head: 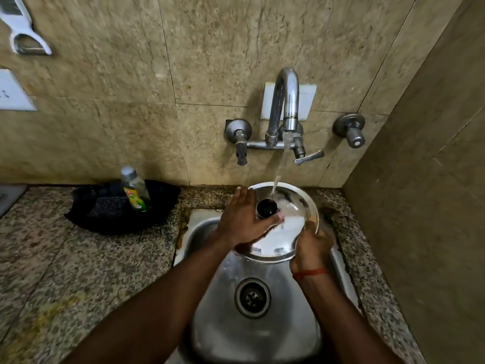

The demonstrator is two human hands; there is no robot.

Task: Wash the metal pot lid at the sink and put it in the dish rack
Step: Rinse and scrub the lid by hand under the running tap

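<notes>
A round metal pot lid with a black knob is held over the steel sink, tilted under a stream of water from the wall tap. My right hand grips the lid's near right rim. My left hand lies flat on the lid's top, fingers spread beside the knob, thumb across the wet surface. No dish rack is in view.
A black tray on the granite counter at left holds a dish soap bottle and a scrub pad. Tap handles stick out from the tiled wall. A side wall stands close on the right.
</notes>
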